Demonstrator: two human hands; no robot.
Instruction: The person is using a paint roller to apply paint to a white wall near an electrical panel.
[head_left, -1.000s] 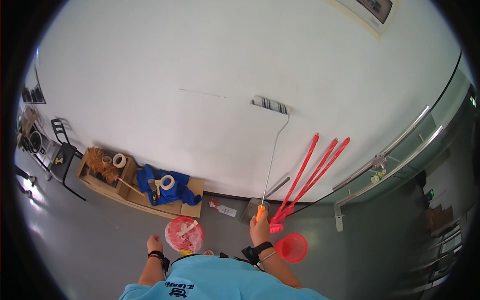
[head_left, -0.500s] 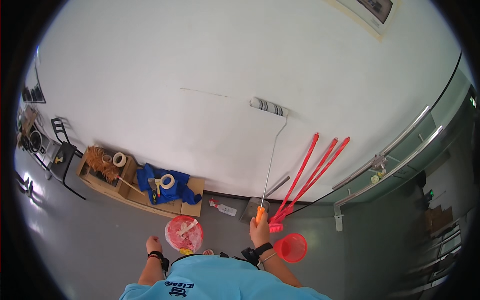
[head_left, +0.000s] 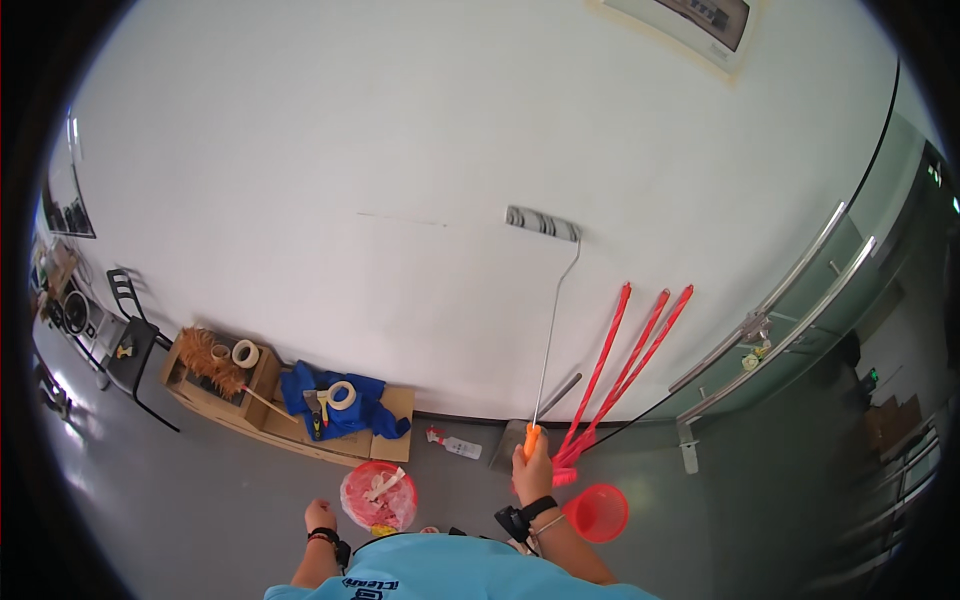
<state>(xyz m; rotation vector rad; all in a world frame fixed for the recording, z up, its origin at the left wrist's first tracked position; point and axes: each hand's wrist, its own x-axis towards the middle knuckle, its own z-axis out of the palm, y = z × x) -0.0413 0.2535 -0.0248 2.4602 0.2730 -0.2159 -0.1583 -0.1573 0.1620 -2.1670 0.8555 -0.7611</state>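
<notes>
My right hand [head_left: 533, 470] is closed around the orange handle of a paint roller [head_left: 545, 222]. Its long thin metal rod reaches up to a white sleeve with dark stripes, which appears to lie against the white wall [head_left: 300, 150]. Left of the sleeve, a thin dark line [head_left: 400, 219] marks the wall. Low at my left side, my left hand [head_left: 320, 516] is loosely curled, with nothing seen in it. A red basket with a plastic liner [head_left: 378, 497] and pale strips inside stands beside that hand. Another red bin [head_left: 598, 513] is close to my right wrist.
Red-wrapped poles [head_left: 640, 350] and a grey dustpan [head_left: 508, 447] lean at the wall's foot. Left stand cardboard boxes [head_left: 300, 440] with a feather duster [head_left: 207, 360], tape rolls [head_left: 341, 395] and blue cloth. A spray bottle [head_left: 455, 443] lies nearby. Right is a glass door with metal handles [head_left: 760, 320].
The view has tilted, so most things sit slightly lower in it. The roller sleeve has moved a little up the wall relative to the thin line. My right hand keeps its grip.
</notes>
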